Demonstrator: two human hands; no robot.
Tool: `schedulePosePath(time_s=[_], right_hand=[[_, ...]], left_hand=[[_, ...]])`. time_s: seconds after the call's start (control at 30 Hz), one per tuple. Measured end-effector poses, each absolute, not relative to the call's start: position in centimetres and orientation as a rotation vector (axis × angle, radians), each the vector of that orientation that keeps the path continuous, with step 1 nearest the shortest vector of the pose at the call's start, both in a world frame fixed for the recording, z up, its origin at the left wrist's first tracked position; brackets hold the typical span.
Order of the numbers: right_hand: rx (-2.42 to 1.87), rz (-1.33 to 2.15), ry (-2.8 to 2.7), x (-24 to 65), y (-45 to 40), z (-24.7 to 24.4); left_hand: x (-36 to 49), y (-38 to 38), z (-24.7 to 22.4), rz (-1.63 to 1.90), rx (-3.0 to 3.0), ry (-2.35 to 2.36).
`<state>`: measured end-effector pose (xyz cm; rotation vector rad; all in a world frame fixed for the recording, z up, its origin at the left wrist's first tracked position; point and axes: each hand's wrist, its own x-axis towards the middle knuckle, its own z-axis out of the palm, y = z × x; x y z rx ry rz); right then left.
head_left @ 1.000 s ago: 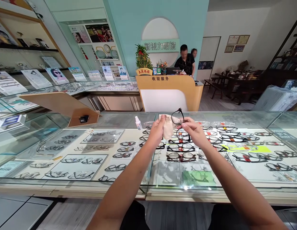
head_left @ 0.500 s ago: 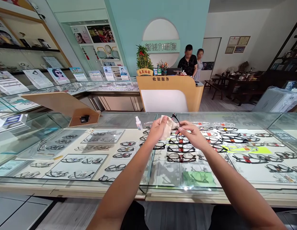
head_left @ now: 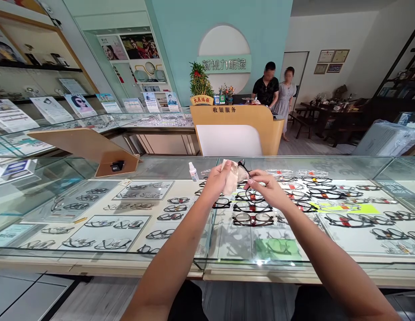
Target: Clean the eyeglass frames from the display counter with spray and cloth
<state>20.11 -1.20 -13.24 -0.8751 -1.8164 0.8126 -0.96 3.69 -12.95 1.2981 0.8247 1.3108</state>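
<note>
Above the glass counter, my left hand [head_left: 217, 179] is closed on a cream cleaning cloth [head_left: 230, 179], its thumb pressed on top. A dark-framed pair of eyeglasses [head_left: 243, 166] stands between my hands, its left part against the cloth. The fingers of my right hand [head_left: 265, 183] pinch the near side of this frame. Part of the eyeglasses is hidden by the cloth and fingers. Just left of my left hand, a small white spray bottle [head_left: 193, 172] is upright on the counter top.
Rows of eyeglasses [head_left: 253, 219] lie inside the glass display counter [head_left: 167, 166]. A wooden-framed mirror stand [head_left: 83, 145] leans on the left. Beyond is a cashier desk [head_left: 234, 117], with two people [head_left: 268, 88] behind it. A wrapped suitcase [head_left: 383, 140] is at right.
The eyeglasses and cloth have shifted slightly between my hands, which stay in nearly the same place. Behind the desk, both people have moved to the right.
</note>
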Motion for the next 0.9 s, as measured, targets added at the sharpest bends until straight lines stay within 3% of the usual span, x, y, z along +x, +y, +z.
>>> schedulePosePath(time_s=[0.63, 0.9], right_hand=[[-0.805, 0.789, -1.779, 19.93, -1.24, -13.3], [-0.821, 0.775, -1.781, 20.08, -1.24, -13.24]], left_hand=[[-0.66, 2.59, -12.57, 1.033, 1.24, 0.645], [-0.78, 2.84, -13.07, 1.096, 1.308, 0.746]])
